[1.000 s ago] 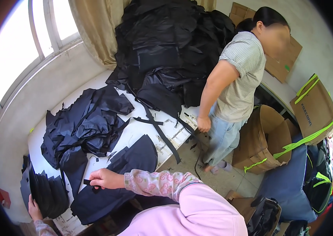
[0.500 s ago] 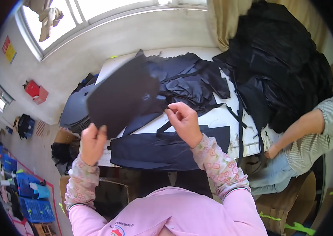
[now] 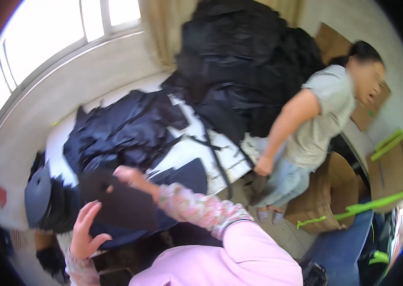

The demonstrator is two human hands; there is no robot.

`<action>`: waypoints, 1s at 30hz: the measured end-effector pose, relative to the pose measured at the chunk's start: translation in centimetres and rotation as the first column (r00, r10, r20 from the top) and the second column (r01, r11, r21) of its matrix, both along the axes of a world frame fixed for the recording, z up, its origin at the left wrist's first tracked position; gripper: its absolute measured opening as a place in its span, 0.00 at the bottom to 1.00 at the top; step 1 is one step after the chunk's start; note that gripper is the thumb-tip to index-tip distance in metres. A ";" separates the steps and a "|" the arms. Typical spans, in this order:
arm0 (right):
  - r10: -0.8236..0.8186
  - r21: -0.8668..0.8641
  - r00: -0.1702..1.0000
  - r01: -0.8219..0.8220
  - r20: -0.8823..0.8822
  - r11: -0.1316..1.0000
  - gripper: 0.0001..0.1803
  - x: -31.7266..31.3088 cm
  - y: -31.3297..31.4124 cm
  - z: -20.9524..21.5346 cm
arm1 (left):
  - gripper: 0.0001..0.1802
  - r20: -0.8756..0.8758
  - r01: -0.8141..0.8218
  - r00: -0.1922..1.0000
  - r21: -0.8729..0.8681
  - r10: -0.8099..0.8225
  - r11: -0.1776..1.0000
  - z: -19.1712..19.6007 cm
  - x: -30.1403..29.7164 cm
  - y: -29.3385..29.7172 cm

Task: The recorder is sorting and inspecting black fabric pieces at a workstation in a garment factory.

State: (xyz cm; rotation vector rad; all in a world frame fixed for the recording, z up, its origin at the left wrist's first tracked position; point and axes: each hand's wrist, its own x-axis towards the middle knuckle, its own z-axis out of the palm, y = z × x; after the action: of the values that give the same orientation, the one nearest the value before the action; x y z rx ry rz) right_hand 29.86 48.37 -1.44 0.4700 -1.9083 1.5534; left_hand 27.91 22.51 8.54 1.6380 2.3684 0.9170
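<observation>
A stiff dark panel (image 3: 124, 205) with a small hole near its upper corner is tilted over the near side of the table. My right hand (image 3: 137, 181) grips its upper edge, and a bit of skin shows at the hole. The fingers behind the panel are hidden. My left hand (image 3: 86, 232) is open beside the panel's left edge, fingers and thumb spread. Left of it stands a stack of similar dark panels (image 3: 44, 198). Dark cloth pieces (image 3: 182, 176) lie flat under and beyond the held panel.
Crumpled black fabric (image 3: 125, 126) covers much of the white table (image 3: 61, 138). A large black fabric heap (image 3: 251, 62) rises at the back. To the right, a person in a striped shirt (image 3: 318, 119) stands beside a cardboard box (image 3: 325, 193). Black straps hang off the table edge.
The view has swung right. My left hand has let go of the panel and spread its fingers. My right hand now has the panel by its upper edge. The other person has turned away.
</observation>
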 end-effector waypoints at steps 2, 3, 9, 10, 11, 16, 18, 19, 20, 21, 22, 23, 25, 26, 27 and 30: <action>0.174 -0.044 0.973 -0.170 0.151 0.985 0.08 1.7 -1.2 1.0 | 0.36 0.149 -0.191 0.976 0.207 0.162 0.960 -1.3 1.2 2.0; 0.222 -0.057 0.959 -0.215 0.179 0.975 0.08 2.5 -1.4 1.3 | 0.31 0.165 -0.224 0.969 0.272 0.183 0.936 -2.1 0.9 3.0; 0.265 -0.052 0.948 -0.260 0.177 0.964 0.09 3.8 0.4 -0.2 | 0.13 -0.062 -0.074 0.992 0.412 0.109 0.908 -4.0 1.2 7.7; 0.376 -0.087 0.909 -0.366 0.181 0.926 0.12 3.5 1.2 -0.6 | 0.10 -0.083 -0.073 0.989 0.435 0.121 0.897 -3.9 1.4 8.2; 0.370 -0.090 0.911 -0.360 0.182 0.929 0.12 4.0 1.3 0.1 | 0.10 -0.081 -0.068 0.990 0.432 0.114 0.899 -4.2 1.2 8.1; 0.881 -0.769 0.358 -0.452 0.308 0.452 0.18 5.2 1.7 3.1 | 0.10 -0.294 -0.091 0.934 0.352 0.202 0.932 -3.7 0.7 6.5; 0.824 -0.631 0.350 -0.530 0.446 0.567 0.17 4.6 1.8 3.3 | 0.11 -0.276 -0.063 0.947 0.343 0.164 0.937 -2.7 0.9 7.1; 0.804 -0.575 0.348 -0.567 0.482 0.590 0.17 4.6 2.5 3.7 | 0.11 -0.261 -0.048 0.956 0.319 0.136 0.946 -2.3 0.4 7.1; 0.758 -0.511 0.408 -0.566 0.508 0.647 0.18 4.8 3.4 4.1 | 0.11 -0.226 -0.025 0.968 0.333 0.106 0.943 -1.6 0.1 7.6; 0.713 -0.440 0.462 -0.569 0.527 0.694 0.18 4.5 4.2 4.3 | 0.10 -0.231 -0.038 0.964 0.367 0.130 0.929 -1.2 -0.3 7.4; 0.563 -0.189 0.570 -0.583 0.599 0.790 0.21 4.2 5.1 4.7 | 0.10 -0.166 -0.096 0.972 0.374 0.168 0.923 -0.4 -0.5 6.8; 0.390 0.088 0.691 -0.547 0.609 0.833 0.23 3.8 6.4 5.2 | 0.10 0.003 -0.201 0.976 0.384 0.217 0.901 0.1 -0.7 5.9; 0.537 -0.178 0.634 -0.541 0.556 0.822 0.26 2.5 8.0 2.1 | 0.12 0.297 -0.413 0.906 0.468 0.301 0.781 0.9 -1.1 4.0; 0.458 -0.119 0.604 -0.515 0.652 0.849 0.27 2.5 9.0 2.5 | 0.13 0.341 -0.433 0.894 0.495 0.290 0.753 1.3 -1.5 2.8; 0.368 -0.052 0.573 -0.491 0.732 0.869 0.27 2.6 9.9 3.0 | 0.14 0.379 -0.450 0.884 0.521 0.275 0.725 1.7 -1.9 1.5; 0.402 -0.176 0.424 -0.479 0.811 0.860 0.28 3.1 11.9 0.9 | 0.14 0.437 -0.545 0.831 0.510 0.345 0.666 1.1 -3.1 -2.1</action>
State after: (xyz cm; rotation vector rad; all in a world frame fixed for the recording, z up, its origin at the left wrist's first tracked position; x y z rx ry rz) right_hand 32.93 60.25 -0.54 0.2840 -2.7340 2.3543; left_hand 24.79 20.42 9.61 0.8807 2.4131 2.0658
